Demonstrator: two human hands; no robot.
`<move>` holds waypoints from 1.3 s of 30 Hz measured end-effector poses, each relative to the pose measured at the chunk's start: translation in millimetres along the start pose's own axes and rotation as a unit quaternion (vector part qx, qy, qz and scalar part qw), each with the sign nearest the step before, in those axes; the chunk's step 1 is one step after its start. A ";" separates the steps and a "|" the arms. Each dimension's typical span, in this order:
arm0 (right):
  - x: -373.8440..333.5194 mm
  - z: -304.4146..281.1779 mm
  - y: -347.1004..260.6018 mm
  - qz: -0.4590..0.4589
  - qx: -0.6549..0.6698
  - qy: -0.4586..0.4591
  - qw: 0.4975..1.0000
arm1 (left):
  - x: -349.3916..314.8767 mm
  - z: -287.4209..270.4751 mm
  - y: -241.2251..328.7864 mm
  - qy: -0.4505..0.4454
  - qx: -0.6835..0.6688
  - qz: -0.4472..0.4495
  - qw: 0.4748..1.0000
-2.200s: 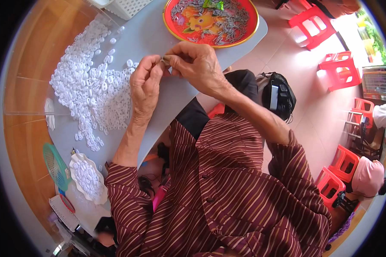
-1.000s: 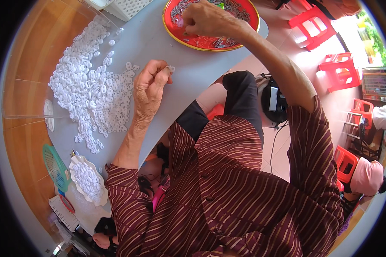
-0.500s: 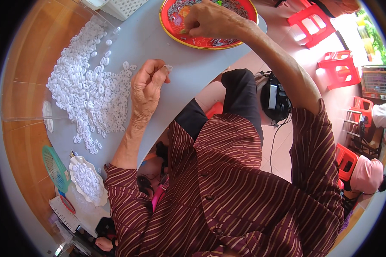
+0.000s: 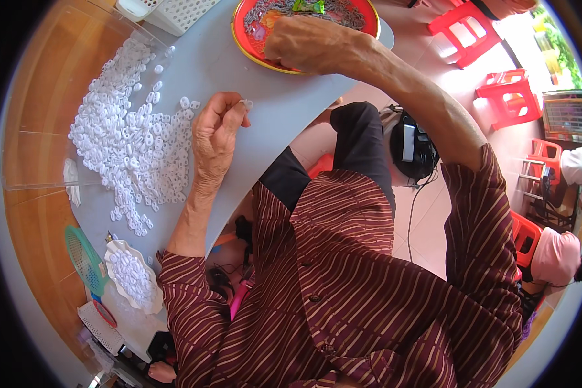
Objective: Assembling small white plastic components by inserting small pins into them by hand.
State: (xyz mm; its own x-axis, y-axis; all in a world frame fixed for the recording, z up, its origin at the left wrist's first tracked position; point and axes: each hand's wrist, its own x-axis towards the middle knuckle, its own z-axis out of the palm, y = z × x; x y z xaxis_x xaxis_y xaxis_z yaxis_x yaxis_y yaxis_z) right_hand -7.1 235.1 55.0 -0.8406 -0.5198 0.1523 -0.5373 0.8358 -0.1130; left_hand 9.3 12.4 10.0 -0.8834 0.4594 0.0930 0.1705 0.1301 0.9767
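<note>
My left hand (image 4: pixel 215 134) is closed, pinching a small white plastic piece (image 4: pixel 247 103) between thumb and forefinger above the grey table (image 4: pixel 265 123). To its left lies a broad heap of similar white oval pieces (image 4: pixel 132 139). My right hand (image 4: pixel 301 44) reaches over the near part of a red tray (image 4: pixel 238 29) with a yellow rim. Its fingers are curled downward, and whatever they hold, if anything, is hidden. Many small grey metal-looking pieces (image 4: pixel 343 16) and a green packet (image 4: pixel 308 6) lie in the tray.
A scalloped white dish (image 4: pixel 150 299) of white pieces and a green sieve (image 4: pixel 83 258) stand at the lower left. White perforated baskets (image 4: pixel 178 13) are at the top. Red stools (image 4: pixel 511 103) and a black bag (image 4: pixel 412 149) are on the floor to the right. Other people sit nearby.
My right hand has moved down toward the tray's near rim, uncovering the green packet. My left hand keeps its pinch on the white piece, shifted slightly left.
</note>
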 end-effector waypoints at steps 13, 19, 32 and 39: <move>-16.3 18.2 -40.0 0.128 0.365 0.215 0.897 | 2.2 -4.3 2.9 -0.006 -0.032 -0.015 0.999; -23.8 47.3 -77.3 0.230 0.581 0.200 0.755 | -0.5 -7.4 -6.0 -0.009 0.006 0.032 0.999; -25.5 56.8 -72.0 0.163 0.613 0.206 0.745 | 1.7 -10.5 -6.3 -0.050 0.047 0.044 0.997; -29.3 59.2 -67.8 0.165 0.601 0.199 0.756 | 1.7 -10.9 -13.4 -0.053 0.027 0.043 0.997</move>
State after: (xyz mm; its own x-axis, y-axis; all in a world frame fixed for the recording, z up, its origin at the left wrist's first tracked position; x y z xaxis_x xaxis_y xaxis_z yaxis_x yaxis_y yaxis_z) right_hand 49.8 183.2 0.0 -0.9838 -0.0236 0.1775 -0.1780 0.0187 -0.9839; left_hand 0.8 1.9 -0.8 -0.8141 0.5606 0.1515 0.2683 0.1318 0.9543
